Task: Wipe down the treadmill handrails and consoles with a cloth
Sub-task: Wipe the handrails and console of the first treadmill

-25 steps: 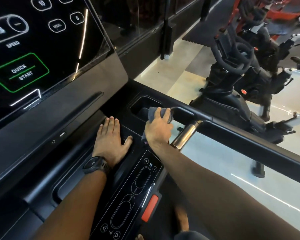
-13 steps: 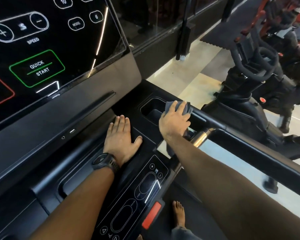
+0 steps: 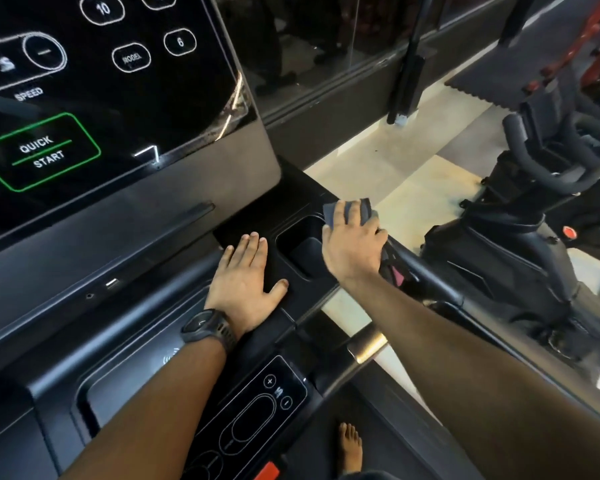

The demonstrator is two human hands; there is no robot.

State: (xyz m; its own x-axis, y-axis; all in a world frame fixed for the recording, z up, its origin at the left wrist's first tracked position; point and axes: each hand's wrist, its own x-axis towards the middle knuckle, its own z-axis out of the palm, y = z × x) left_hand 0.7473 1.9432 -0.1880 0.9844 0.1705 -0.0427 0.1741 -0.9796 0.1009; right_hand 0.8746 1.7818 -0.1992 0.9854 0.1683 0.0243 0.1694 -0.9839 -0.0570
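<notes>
My right hand [image 3: 354, 247] holds a dark grey-blue cloth [image 3: 365, 210] against the far right corner of the treadmill console, at the outer rim of the cup holder [image 3: 302, 252]. My fingers lie over the cloth, and part of it hangs below my palm beside the black handrail [image 3: 428, 277]. My left hand [image 3: 246, 277] rests flat, fingers straight, on the black console deck left of the cup holder. A watch sits on that wrist. The touchscreen [image 3: 84, 98] with its green QUICK START box rises at the upper left.
A small control panel [image 3: 264, 407] with a red key [image 3: 268, 471] lies near me, and a metal grip sensor [image 3: 368, 344] beside it. A black exercise bike [image 3: 520, 244] stands right of the handrail on the pale floor. A bare foot [image 3: 350, 445] is on the belt.
My right hand has slid the cloth away from me, from the handrail's start to the console's far right corner. The left hand has stayed flat on the deck.
</notes>
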